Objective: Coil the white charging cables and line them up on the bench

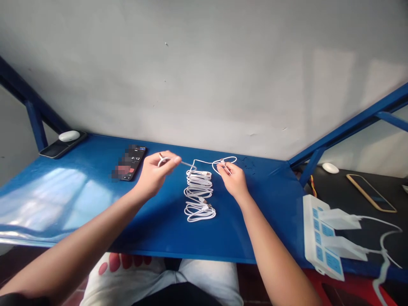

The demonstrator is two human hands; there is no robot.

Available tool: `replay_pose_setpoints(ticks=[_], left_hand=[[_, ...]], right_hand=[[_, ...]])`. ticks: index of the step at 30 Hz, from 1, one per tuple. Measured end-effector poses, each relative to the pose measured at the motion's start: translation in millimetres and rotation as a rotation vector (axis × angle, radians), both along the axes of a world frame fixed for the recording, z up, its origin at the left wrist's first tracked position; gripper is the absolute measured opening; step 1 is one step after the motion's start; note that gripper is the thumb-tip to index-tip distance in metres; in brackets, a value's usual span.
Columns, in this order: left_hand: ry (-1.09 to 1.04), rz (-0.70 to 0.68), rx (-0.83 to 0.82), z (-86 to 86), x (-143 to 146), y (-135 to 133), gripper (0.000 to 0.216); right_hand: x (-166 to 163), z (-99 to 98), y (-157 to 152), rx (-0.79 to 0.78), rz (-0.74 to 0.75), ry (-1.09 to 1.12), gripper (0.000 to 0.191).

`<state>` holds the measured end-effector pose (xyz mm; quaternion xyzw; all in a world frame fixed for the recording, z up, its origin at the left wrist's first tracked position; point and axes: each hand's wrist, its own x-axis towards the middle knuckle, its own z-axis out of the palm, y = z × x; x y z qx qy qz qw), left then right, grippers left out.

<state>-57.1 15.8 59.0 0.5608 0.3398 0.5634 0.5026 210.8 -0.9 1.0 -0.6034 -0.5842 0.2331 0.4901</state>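
Observation:
Between my hands a white USB cable (204, 162) runs loosely above the blue table. My left hand (157, 170) is closed round one part of it, with a loop showing by the fingers. On the other side my right hand (233, 177) pinches the cable near a white plug (222, 162), and a loop stands out behind the fingers. Below and between the hands lie several coiled white cables (199, 193) in a column. Metal USB plugs (204, 203) show on the nearest coils.
A phone with a timer (134, 163) lies left of my left hand. A white earbud case (69, 136) rests on a dark phone (54, 148) at the far left. To the right, a white power strip (307, 229) holds two chargers. Blue metal braces (350, 123) flank the blue table (153, 233).

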Motion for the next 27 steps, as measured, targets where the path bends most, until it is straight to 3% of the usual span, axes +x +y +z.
replay_pose_setpoints(ticks=[5, 12, 16, 20, 24, 27], left_hand=[[-0.299, 0.052, -0.018, 25.0, 34.4, 13.9, 0.032], [-0.42, -0.099, -0.241, 38.4, 63.1, 16.9, 0.04], [-0.546, -0.199, -0.382, 46.0, 76.3, 18.9, 0.044], [-0.707, -0.276, -0.523, 52.9, 85.4, 16.7, 0.049], [-0.81, -0.272, -0.509, 54.1, 93.4, 10.1, 0.035], [-0.771, -0.272, -0.414, 53.8, 98.9, 5.0, 0.029]], right_hand=[[-13.1, 2.9, -4.2, 0.127, 0.051, 0.086, 0.033], [-35.0, 21.3, -16.3, 0.202, 0.132, 0.003, 0.033], [-41.5, 19.8, -19.8, 0.198, 0.15, -0.039, 0.034], [-50.4, 16.9, -23.8, 0.346, 0.166, -0.109, 0.026], [-56.8, 17.1, -27.2, 0.422, 0.128, -0.135, 0.017], [-58.9, 16.3, -27.1, 0.276, 0.129, -0.059, 0.022]])
